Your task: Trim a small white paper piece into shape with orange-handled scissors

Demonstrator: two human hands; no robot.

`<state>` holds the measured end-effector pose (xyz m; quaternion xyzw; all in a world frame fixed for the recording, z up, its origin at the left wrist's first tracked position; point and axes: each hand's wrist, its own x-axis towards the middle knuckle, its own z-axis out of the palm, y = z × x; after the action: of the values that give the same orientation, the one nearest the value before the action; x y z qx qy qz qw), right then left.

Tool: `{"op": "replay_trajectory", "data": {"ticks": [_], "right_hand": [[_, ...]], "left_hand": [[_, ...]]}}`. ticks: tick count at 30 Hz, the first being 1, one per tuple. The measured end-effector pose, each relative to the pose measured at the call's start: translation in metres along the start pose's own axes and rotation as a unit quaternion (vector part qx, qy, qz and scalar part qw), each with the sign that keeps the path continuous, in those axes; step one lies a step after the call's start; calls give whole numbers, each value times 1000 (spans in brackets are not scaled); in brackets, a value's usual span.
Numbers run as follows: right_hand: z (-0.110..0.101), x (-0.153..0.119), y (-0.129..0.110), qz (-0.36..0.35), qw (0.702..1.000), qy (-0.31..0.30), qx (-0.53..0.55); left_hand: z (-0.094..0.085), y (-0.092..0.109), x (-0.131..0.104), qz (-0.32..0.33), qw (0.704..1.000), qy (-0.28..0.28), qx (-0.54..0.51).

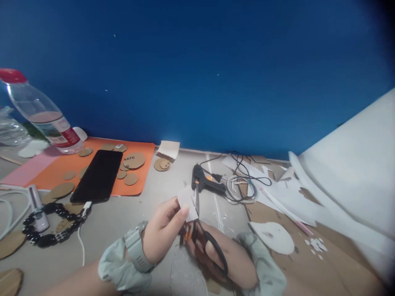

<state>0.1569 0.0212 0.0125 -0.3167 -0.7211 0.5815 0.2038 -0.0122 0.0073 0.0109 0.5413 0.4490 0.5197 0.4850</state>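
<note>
Between the thumb and fingers of my left hand [165, 230] is a small piece of white paper [187, 202]. My right hand [212, 250] grips a pair of black-handled scissors [219, 255], thumb through one handle loop. The scissor blades point away from me and lie right at the paper's right edge; whether they are cutting into it I cannot tell. A black hot glue gun [207, 181] lies on the table just beyond the blades. Part of my right hand's fingers is hidden behind the scissor handles.
An orange sheet [145, 164] at left carries cardboard discs, a black phone [98, 176] and a plastic bottle [46, 115]. A beaded bracelet [46, 242] lies nearer. Coiled cables [242, 189], paper scraps and a white cutout shape [273, 237] lie right. A blue wall [197, 74] stands behind.
</note>
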Motion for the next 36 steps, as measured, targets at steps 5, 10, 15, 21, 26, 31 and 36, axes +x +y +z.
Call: {"op": "replay_trajectory", "data": {"ticks": [5, 10, 15, 21, 26, 31, 36], "right_hand": [[-2, -2, -2, 2, 1000, -22, 21], [1, 0, 4, 112, 978, 16, 177], [-13, 12, 5, 40, 972, 109, 205], [-19, 13, -2, 48, 980, 134, 138], [-13, 11, 0, 79, 978, 137, 136], [-12, 10, 0, 57, 980, 139, 131], [-13, 13, -4, 43, 959, 241, 140]], "left_hand": [[0, -3, -1, -21, 997, 74, -4], [0, -5, -1, -66, 993, 98, -12], [1, -1, 0, -60, 992, -103, 45], [1, -1, 1, -54, 984, -149, 86], [2, -7, 3, -53, 991, -88, 89], [-1, -3, 5, -54, 997, -24, 51], [-2, 0, 3, -21, 995, -79, 63]]}}
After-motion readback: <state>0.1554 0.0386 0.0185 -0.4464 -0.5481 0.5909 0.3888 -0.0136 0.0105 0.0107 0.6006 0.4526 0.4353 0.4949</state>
